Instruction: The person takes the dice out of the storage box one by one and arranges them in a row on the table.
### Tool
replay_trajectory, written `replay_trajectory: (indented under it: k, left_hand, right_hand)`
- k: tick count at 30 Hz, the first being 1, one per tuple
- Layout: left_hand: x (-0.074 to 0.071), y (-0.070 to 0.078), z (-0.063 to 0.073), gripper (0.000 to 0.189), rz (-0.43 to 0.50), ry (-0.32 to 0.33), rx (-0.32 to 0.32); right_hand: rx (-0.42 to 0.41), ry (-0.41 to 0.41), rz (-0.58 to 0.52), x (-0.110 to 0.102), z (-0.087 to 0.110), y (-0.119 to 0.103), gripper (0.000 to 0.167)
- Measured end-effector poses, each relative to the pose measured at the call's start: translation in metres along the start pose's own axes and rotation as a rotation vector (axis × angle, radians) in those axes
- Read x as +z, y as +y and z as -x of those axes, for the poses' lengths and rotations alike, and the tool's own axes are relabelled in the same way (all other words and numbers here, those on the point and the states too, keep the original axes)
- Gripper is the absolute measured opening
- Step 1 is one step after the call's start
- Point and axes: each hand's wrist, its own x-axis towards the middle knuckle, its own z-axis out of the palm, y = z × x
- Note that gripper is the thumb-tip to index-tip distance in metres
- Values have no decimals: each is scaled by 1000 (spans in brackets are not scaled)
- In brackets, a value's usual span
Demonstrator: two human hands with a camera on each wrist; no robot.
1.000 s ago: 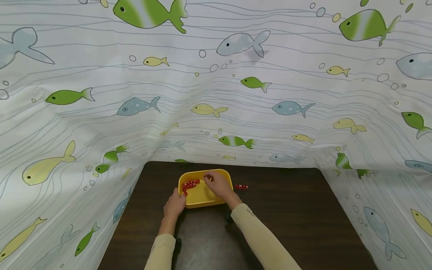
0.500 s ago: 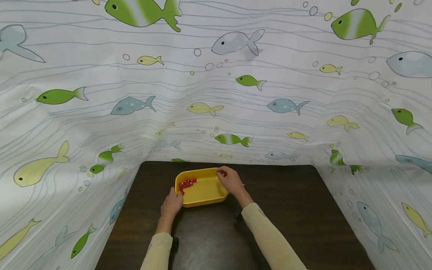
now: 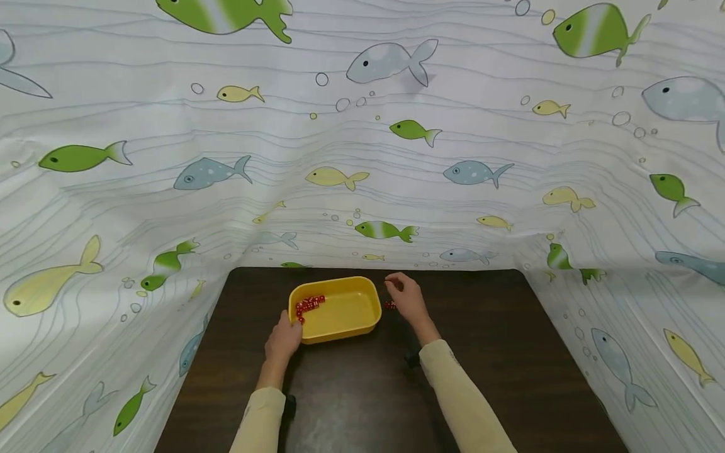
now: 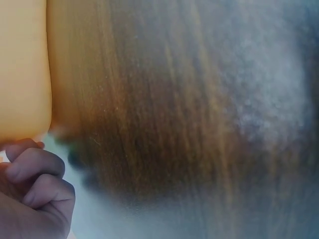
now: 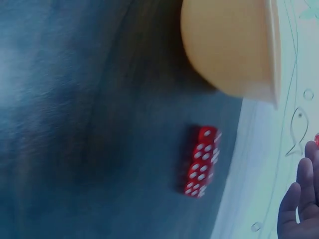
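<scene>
A yellow tray stands on the dark table, a cluster of small red dice along its left side. My left hand grips the tray's left front corner; in the left wrist view its curled fingers lie under the tray's edge. Just right of the tray, my right hand hovers over the table. At its fingertips a red die shows at the edge of the right wrist view, pinched. Below it a short row of red dice lies close together, partly covered by this hand in the head view.
The dark wooden table extends around the tray. A white sheet with printed fish hangs behind it and along both sides.
My right hand has moved right, from over the tray's inside, across its rim, to beside the row of dice. My left hand keeps hold of the tray. The head view has shifted slightly.
</scene>
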Motion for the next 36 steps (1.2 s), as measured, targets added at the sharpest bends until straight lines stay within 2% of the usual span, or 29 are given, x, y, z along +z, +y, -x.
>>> replay_trajectory:
  k: [9,16,23,30,36]
  left_hand:
    - [-1,3,0,60,-3,-2,-9]
    - [-1,4,2,62,10,-16,-20]
    - [0,4,-1,61,7,-11,-17]
    - [0,3,-1,62,1,-2,-11]
    - [-2,3,1,65,8,-19,-4]
  right_hand:
    - [39,72,-47,-16,9,29,23]
    - [56,75,-56,-31,14,40,25]
    - [127,27,-5,-35,21,52,30]
    - [149,18,16,-30,24,59,28]
    - [248,11,135,-26,23,70,23]
